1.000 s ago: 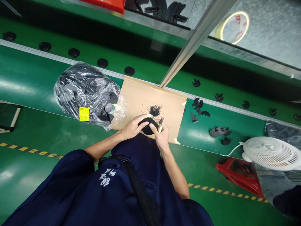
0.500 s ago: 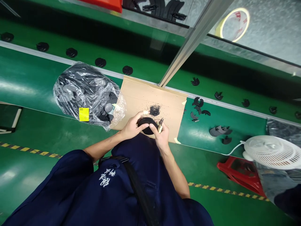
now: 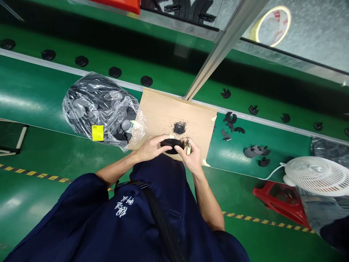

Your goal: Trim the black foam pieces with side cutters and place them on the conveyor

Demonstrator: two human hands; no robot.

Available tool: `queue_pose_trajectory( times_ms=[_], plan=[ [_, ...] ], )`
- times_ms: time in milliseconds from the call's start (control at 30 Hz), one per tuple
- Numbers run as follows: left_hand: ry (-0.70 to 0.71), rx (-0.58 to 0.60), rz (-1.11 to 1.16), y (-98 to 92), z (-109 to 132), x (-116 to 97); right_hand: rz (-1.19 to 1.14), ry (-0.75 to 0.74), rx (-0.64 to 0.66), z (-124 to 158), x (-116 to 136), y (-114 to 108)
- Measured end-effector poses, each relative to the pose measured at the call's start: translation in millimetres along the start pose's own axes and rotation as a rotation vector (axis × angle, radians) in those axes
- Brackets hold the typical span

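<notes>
My left hand (image 3: 151, 147) and my right hand (image 3: 191, 154) are closed together on a round black plastic part (image 3: 171, 145), held just above the near edge of a cardboard sheet (image 3: 163, 112). The right hand also grips a small cutter (image 3: 187, 145) with pale handles, its tip by the part's right rim. A little heap of black trimmings (image 3: 179, 127) lies on the cardboard just beyond the hands.
A clear plastic bag of black parts (image 3: 100, 109) sits left of the cardboard. Loose black pieces (image 3: 256, 151) lie on the green table to the right and along the conveyor (image 3: 114, 72) behind. A metal post (image 3: 218, 51), white fan (image 3: 316, 176) and red stool (image 3: 280, 202) stand at right.
The black part has been turned flatter in my hands. My right hand has shifted slightly right with the cutter. The parts on the conveyor have moved a little left.
</notes>
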State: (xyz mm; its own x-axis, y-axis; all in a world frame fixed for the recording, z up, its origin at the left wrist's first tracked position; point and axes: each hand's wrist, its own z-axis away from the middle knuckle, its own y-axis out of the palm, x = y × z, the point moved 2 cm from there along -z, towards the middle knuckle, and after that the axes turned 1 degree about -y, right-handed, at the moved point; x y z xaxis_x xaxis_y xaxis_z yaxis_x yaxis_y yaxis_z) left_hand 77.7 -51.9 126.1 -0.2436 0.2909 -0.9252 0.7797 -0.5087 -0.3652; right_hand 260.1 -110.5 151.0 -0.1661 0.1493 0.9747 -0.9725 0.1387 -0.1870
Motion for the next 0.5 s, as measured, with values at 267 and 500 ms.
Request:
queue_pose_trajectory(
  times_ms=[267,500],
  plan=[
    [0.231,-0.034,-0.248,-3.6,-2.3,-4.7,0.071,-0.081,-0.005,3.7,1.8,1.1],
    [0.216,-0.035,-0.226,-2.0,-2.9,-5.5,0.016,-0.079,-0.01,4.6,0.8,1.3]
  ],
)
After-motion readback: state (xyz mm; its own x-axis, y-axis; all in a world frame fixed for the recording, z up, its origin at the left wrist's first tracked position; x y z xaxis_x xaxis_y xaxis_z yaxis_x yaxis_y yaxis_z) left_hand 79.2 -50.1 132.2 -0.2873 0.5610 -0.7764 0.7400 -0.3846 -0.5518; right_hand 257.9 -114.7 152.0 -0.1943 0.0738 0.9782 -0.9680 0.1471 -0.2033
